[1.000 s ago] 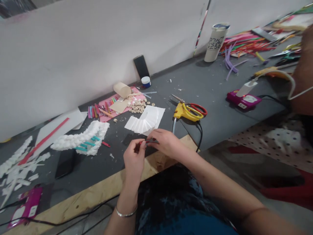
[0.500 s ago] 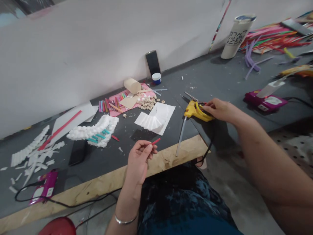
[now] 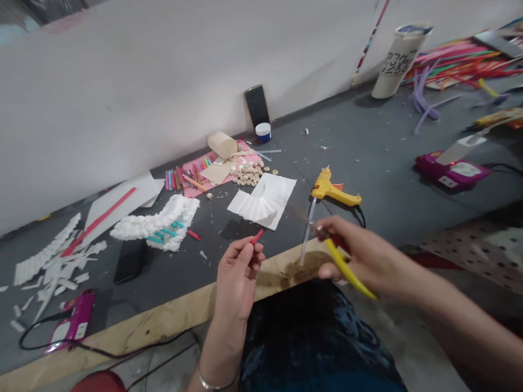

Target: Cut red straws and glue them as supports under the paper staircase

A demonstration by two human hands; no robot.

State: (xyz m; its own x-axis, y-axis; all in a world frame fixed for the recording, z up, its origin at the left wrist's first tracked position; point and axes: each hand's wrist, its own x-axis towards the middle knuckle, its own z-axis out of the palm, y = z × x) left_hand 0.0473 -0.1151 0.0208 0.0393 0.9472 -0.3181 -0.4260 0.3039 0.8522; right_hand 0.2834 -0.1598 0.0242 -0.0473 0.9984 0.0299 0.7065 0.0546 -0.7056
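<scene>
My left hand (image 3: 238,275) pinches a short red tube-like piece (image 3: 257,236) between thumb and fingertips, above the table's front edge. My right hand (image 3: 363,247) is closed around yellow-handled scissors (image 3: 350,270), which are smeared by motion; their blades are hard to make out. Just beyond that hand, a yellow hot glue gun (image 3: 335,191) lies on its side, a clear glue stick (image 3: 306,237) jutting from it towards me. White paper with fanned pleated strips (image 3: 265,198) rests past my left hand. To the left is a fluffy white curved piece (image 3: 157,220) with teal sticks.
Small wooden beads (image 3: 249,174) and coloured sticks lie on pink paper. A phone (image 3: 257,106) leans on the wall behind a small jar (image 3: 263,132). White scraps, a dark phone (image 3: 128,261) and a purple power strip (image 3: 73,321) are at left; another purple strip (image 3: 451,174) is at right.
My right hand has lifted the scissors from beside the glue gun and brought them towards me, nearer my left hand. The left hand still pinches the red piece.
</scene>
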